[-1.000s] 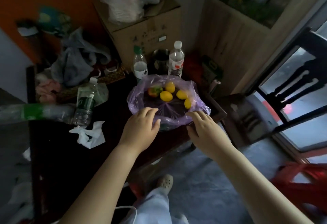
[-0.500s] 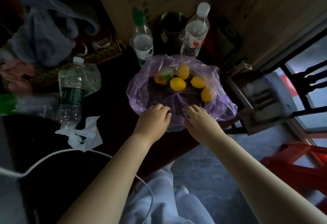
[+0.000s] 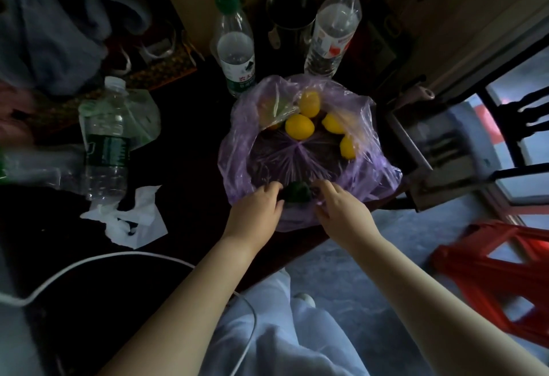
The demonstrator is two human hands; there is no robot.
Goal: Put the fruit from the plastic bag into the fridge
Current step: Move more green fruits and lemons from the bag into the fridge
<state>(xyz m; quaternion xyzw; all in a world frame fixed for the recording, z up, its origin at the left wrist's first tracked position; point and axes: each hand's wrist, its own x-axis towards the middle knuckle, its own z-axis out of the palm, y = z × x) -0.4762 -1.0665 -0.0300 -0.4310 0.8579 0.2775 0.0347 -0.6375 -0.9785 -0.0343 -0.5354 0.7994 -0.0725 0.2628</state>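
Centre frame: your left hand [image 3: 256, 210] and right hand [image 3: 343, 212] curl fingers on the near rim of the bag [image 3: 237, 152], a green fruit [image 3: 297, 192] between them. Lemons [image 3: 299, 126] lie inside, toward the top. Nothing is out yet; no fridge in view.

Fruit [image 3: 299, 126] lies in the bag [image 3: 237, 146] on the table [image 3: 190, 161] — a cup [image 3: 292, 16] stands behind the bag, a tissue [image 3: 127, 218] lies left.

The orange-green fruit [image 3: 268, 112] is blurred behind the plastic bag [image 3: 237, 152].
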